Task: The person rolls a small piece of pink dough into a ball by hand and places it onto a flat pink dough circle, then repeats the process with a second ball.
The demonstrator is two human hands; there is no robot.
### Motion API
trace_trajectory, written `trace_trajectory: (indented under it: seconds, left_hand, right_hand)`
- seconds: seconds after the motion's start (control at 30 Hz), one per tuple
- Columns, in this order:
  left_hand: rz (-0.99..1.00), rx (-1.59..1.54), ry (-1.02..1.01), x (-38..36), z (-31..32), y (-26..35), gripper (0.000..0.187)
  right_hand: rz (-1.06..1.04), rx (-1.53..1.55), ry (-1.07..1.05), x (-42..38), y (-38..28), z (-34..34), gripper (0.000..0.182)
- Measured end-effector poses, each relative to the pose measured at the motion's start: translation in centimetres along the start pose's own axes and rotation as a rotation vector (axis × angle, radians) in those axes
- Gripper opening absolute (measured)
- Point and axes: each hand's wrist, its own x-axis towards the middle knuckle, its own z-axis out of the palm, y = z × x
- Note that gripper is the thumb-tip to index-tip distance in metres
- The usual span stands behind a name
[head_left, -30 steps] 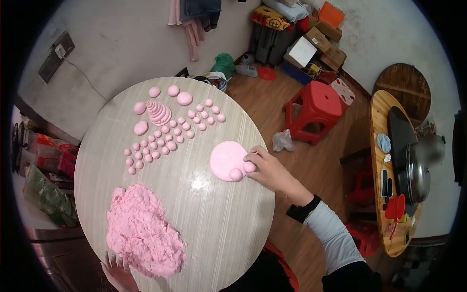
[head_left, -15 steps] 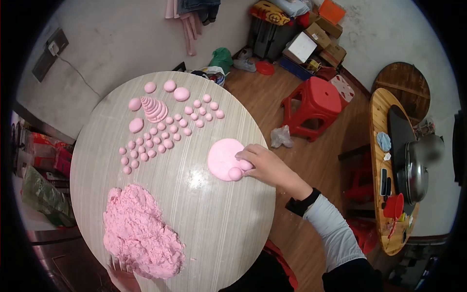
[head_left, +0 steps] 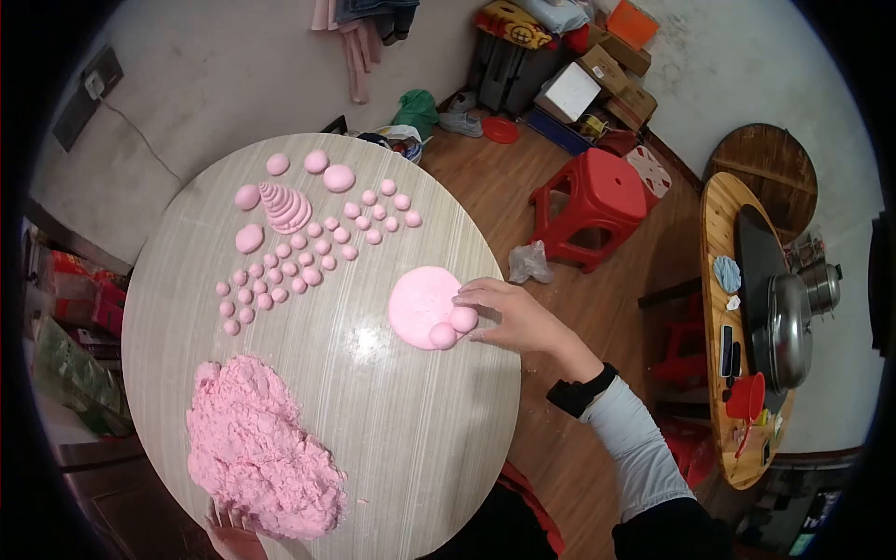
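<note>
My right hand [head_left: 511,315] is at the right edge of a flat pink dough disc [head_left: 420,303]. Its fingers are apart beside a pink dough ball [head_left: 463,318], which rests on the disc. A second pink ball [head_left: 441,336] touches the first at the disc's lower edge. At the bottom left, my left hand [head_left: 233,537] lies partly out of view, its spread fingers against the lower edge of a large rough pink dough mass [head_left: 261,448].
Several small dough balls [head_left: 299,241] lie in rows on the round table [head_left: 411,420], near a ridged, cone-shaped dough piece [head_left: 285,207] and larger balls. A red stool [head_left: 597,191] stands beyond the table. At right, a wooden table [head_left: 723,327] holds a lidded pan [head_left: 791,331].
The fingers of my right hand have opened away from the dough ball, which stays on the disc. The whole view has shifted slightly. My left hand remains by the dough mass.
</note>
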Motion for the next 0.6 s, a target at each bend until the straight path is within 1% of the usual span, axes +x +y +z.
trace_trajectory:
  seconds: [0.1,0.2,0.33,0.4,0.53,0.6]
  left_hand:
    - [0.006,-0.017,-0.025,0.1,0.0,-0.2,0.052]
    - [0.008,-0.043,-0.024,0.3,-0.8,-0.7,0.053]
    - [0.005,-0.022,0.005,0.1,-0.6,-0.6,0.053]
    - [0.019,0.003,-0.016,-0.2,0.1,-0.2,0.053]
    - [0.028,-0.039,-0.009,-0.3,-0.2,-0.1,0.052]
    - [0.025,-0.099,0.005,-0.5,-0.1,0.0,0.051]
  right_hand:
    - [-0.050,-0.006,0.051,-0.3,1.0,0.2,0.044]
    - [-0.033,0.034,0.060,-0.3,1.1,0.6,0.039]
    - [-0.034,0.022,0.069,0.0,1.0,0.9,0.037]
    - [-0.050,0.013,0.048,0.1,1.1,0.9,0.037]
    - [-0.075,0.004,0.062,-0.1,1.2,1.0,0.037]
    - [-0.110,-0.015,0.152,-0.6,1.2,1.0,0.038]
